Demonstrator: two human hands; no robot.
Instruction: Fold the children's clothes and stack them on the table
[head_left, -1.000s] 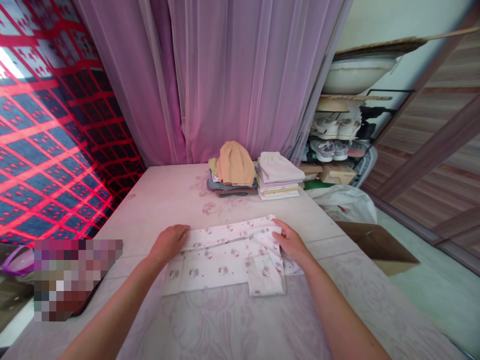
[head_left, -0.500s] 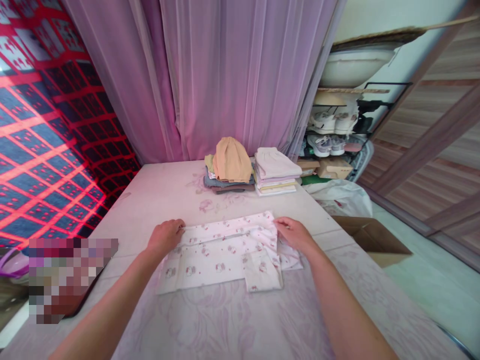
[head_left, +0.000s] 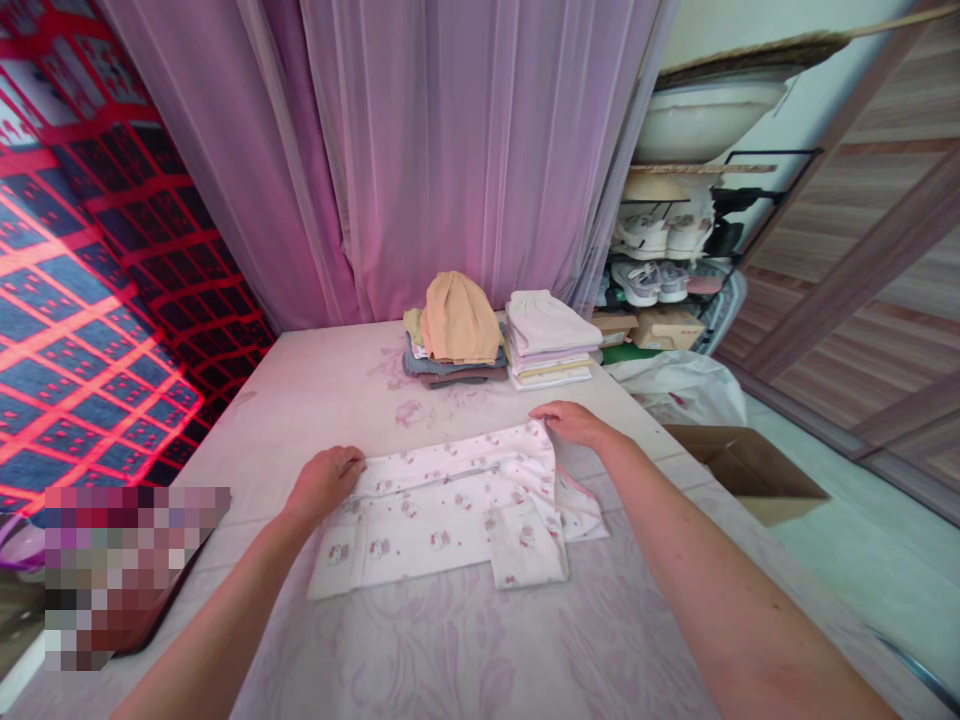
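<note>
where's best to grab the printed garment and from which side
The printed garment is probably best pinched at both ends of its far edge, from the outer sides: that edge runs long and nearly straight, and the left hand and right hand are at those ends.

I see long purple curtains [head_left: 465, 150] across the top middle. Bright light falls on a red-and-dark checked cloth [head_left: 112, 370] at left. At upper right are a shoe rack [head_left: 776, 152], pale wall [head_left: 735, 32] and brown wooden panels [head_left: 892, 250], with pale green floor [head_left: 847, 570] below.
</note>
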